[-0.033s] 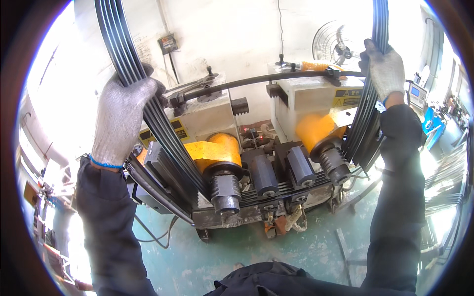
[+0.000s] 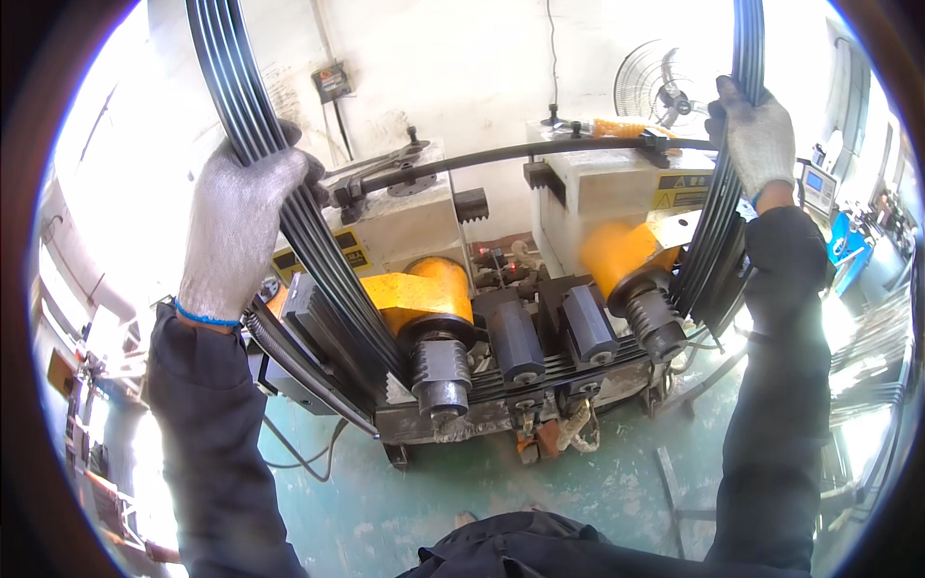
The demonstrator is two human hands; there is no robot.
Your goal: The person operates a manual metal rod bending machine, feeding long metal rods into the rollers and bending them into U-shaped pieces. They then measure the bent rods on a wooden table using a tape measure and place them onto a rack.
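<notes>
Evidently, in the head view, a left bundle of black strips is being gripped by the gloved left hand, its fingers being wrapped around the stack, while a right bundle is being clasped likewise by the gloved right hand. Both bundles are being held slanting up from the machine, just outside its yellow arms. By their look, long, springy, fairly stiff and rather smooth strips are being handled, hardly fragile but perhaps prone to sliding apart; hold is best being taken around a whole stack. Yellow-and-black warning labels are being displayed on both pale housings, but their fine lettering is being lost to blur.
</notes>
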